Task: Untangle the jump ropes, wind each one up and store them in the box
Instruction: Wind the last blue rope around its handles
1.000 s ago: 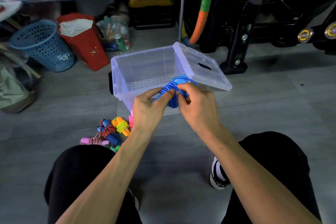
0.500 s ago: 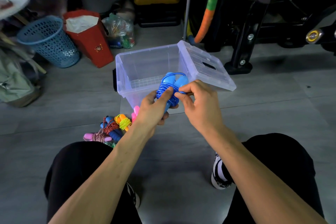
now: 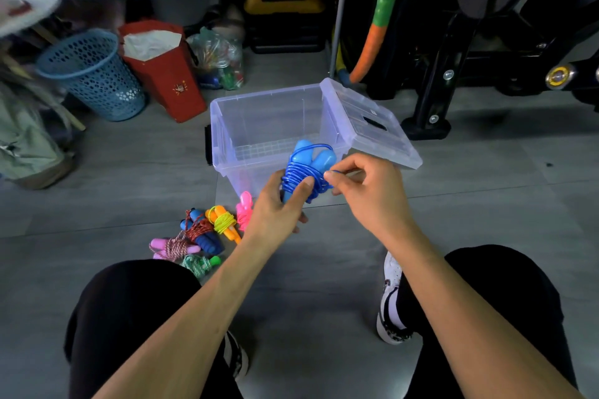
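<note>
Rope in hand: blue jump rope [image 3: 308, 172], cord coiled round its two handles, held above the near edge of the box [image 3: 259, 126].
Left hand [image 3: 278, 207]: grip closed round the handle stems, thumb pressed on the coils.
Right hand [image 3: 366, 191]: grip pinching the loose cord end beside the coils; winding judged almost complete.
Box: open, lid [image 3: 369, 126] leaning at its right side; no rope visible inside.
Wound ropes [image 3: 207, 233]: several bundles on the floor, left of the box.
Remaining: securing the end, loading every bundle.
</note>
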`<move>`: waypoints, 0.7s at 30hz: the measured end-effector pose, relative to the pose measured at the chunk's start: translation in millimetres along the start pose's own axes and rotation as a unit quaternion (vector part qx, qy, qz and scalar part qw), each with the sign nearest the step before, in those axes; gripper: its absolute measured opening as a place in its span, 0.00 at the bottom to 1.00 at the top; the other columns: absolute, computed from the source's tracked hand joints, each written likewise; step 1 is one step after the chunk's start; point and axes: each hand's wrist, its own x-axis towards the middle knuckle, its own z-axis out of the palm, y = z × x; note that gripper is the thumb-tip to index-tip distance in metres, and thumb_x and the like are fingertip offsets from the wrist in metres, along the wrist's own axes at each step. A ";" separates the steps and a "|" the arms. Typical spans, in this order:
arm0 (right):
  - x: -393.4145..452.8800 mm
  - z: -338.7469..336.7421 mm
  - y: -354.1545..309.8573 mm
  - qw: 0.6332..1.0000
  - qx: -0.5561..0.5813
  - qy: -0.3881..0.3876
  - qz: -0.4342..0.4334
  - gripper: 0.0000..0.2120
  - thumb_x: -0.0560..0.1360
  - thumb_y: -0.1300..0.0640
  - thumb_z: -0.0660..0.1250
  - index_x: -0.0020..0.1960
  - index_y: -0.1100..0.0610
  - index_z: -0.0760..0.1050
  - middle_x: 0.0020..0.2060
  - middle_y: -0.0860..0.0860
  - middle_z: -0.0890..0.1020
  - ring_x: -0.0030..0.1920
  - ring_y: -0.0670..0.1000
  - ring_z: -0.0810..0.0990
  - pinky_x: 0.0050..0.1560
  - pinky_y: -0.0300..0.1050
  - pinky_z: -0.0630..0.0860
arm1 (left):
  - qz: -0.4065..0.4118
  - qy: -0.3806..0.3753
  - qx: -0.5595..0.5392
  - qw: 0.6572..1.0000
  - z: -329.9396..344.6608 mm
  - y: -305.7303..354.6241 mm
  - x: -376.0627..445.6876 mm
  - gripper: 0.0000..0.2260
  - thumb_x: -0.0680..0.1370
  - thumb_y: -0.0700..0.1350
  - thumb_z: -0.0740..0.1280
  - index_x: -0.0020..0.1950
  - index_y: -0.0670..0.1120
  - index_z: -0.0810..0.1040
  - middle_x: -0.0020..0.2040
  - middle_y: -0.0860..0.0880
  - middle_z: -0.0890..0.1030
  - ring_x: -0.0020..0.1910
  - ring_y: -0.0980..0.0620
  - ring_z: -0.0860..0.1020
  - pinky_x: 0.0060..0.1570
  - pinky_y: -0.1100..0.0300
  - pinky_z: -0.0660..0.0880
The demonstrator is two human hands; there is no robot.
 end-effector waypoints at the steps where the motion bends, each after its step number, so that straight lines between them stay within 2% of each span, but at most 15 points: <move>1: 1.8 1.3 1.9 1.000 -0.001 -0.003 0.008 0.04 0.72 0.58 0.73 0.40 0.55 0.79 0.34 0.46 0.83 0.33 0.47 0.83 0.40 0.46 0.80 | -0.014 -0.018 -0.012 1.000 0.3 -2.8 -1.3 0.14 0.79 0.52 0.66 0.61 0.47 0.72 0.45 0.47 0.82 0.32 0.52 0.80 0.31 0.54 0.79; 4: 4.7 11.1 9.2 0.999 -0.024 -0.015 0.027 0.05 0.72 0.57 0.73 0.38 0.53 0.78 0.33 0.45 0.82 0.34 0.49 0.83 0.41 0.45 0.80 | -0.063 -0.051 -0.038 0.996 -3.0 -11.9 -4.6 0.17 0.76 0.47 0.71 0.63 0.48 0.71 0.46 0.44 0.82 0.35 0.51 0.81 0.38 0.52 0.80; 8: 2.3 25.9 14.4 0.997 -0.019 -0.046 0.059 0.07 0.71 0.59 0.73 0.37 0.52 0.77 0.33 0.45 0.81 0.37 0.49 0.83 0.40 0.39 0.77 | -0.098 -0.068 0.015 0.993 -19.8 -24.3 -5.3 0.13 0.75 0.48 0.71 0.58 0.51 0.76 0.46 0.45 0.83 0.38 0.51 0.82 0.38 0.57 0.78; 11: -2.4 37.9 13.7 0.994 -0.007 -0.081 0.071 0.05 0.71 0.61 0.73 0.39 0.54 0.78 0.34 0.47 0.82 0.38 0.49 0.83 0.39 0.34 0.75 | -0.080 -0.062 0.127 0.987 -33.1 -39.1 -6.6 0.08 0.73 0.53 0.73 0.49 0.52 0.79 0.36 0.49 0.81 0.31 0.54 0.76 0.34 0.59 0.74; 13: -5.4 49.8 13.5 0.990 -0.009 -0.120 0.078 0.03 0.70 0.60 0.73 0.41 0.56 0.79 0.37 0.49 0.84 0.40 0.49 0.83 0.41 0.35 0.76 | -0.108 -0.061 0.092 0.988 -38.8 -52.8 -7.6 0.09 0.74 0.48 0.73 0.51 0.47 0.79 0.35 0.47 0.80 0.27 0.54 0.74 0.29 0.59 0.74; 16: -8.7 70.5 13.9 0.979 -0.013 -0.179 0.094 0.06 0.70 0.57 0.74 0.45 0.55 0.79 0.42 0.48 0.84 0.41 0.47 0.81 0.41 0.37 0.74 | -0.177 -0.031 0.038 0.983 -51.8 -77.0 -8.8 0.09 0.76 0.41 0.71 0.54 0.42 0.78 0.38 0.46 0.79 0.30 0.51 0.77 0.30 0.57 0.77; 21: -3.6 94.4 15.2 0.956 -0.100 -0.263 0.081 0.09 0.71 0.53 0.73 0.49 0.55 0.79 0.43 0.46 0.81 0.41 0.43 0.78 0.36 0.29 0.68 | -0.287 0.097 -0.053 0.952 -86.4 -132.1 -9.0 0.05 0.74 0.36 0.71 0.47 0.43 0.77 0.43 0.41 0.78 0.31 0.49 0.77 0.30 0.58 0.77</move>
